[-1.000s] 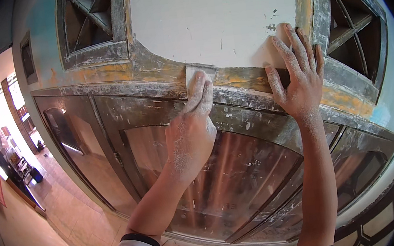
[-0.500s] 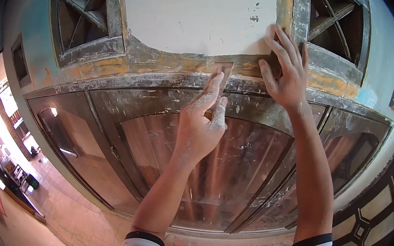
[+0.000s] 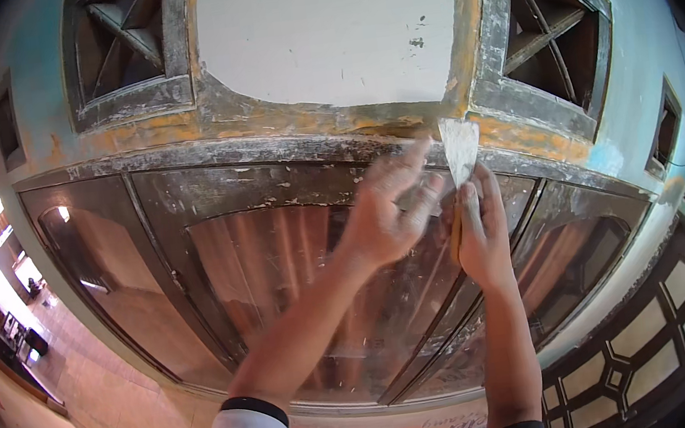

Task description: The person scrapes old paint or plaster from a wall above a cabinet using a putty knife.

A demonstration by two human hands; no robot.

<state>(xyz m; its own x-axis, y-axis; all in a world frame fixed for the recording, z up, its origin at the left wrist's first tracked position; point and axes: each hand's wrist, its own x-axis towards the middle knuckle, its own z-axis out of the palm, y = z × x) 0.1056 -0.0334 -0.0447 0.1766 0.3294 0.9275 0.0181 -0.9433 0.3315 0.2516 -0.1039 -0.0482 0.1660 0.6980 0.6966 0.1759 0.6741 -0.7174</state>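
Note:
My right hand (image 3: 484, 236) grips a putty knife by its wooden-coloured handle, thumb along the front. The knife's flared blade (image 3: 461, 148) points up and is coated whitish. Just left of it is my left hand (image 3: 385, 217), dusty and smeared by motion, index finger and thumb reaching toward the blade. Whether it holds anything is unclear. Behind both hands runs a worn wooden ledge (image 3: 267, 148) with flaking dark and white paint. Above it lies an orange-brown patched band (image 3: 156, 134) bordering a white panel (image 3: 330, 29).
Below the ledge are brown-framed glass panes (image 3: 274, 281) with reflections. Recessed openings with crossed bars, one at left (image 3: 124, 36) and one at right (image 3: 554, 33), flank the white panel. A dark patterned grille (image 3: 628, 350) stands at lower right. Tiled floor (image 3: 105, 351) extends at left.
My right hand has come down off the wall and now shows the putty knife upright. My left hand, which pressed a flat brown piece to the ledge, has drawn down and right. The view has shifted slightly.

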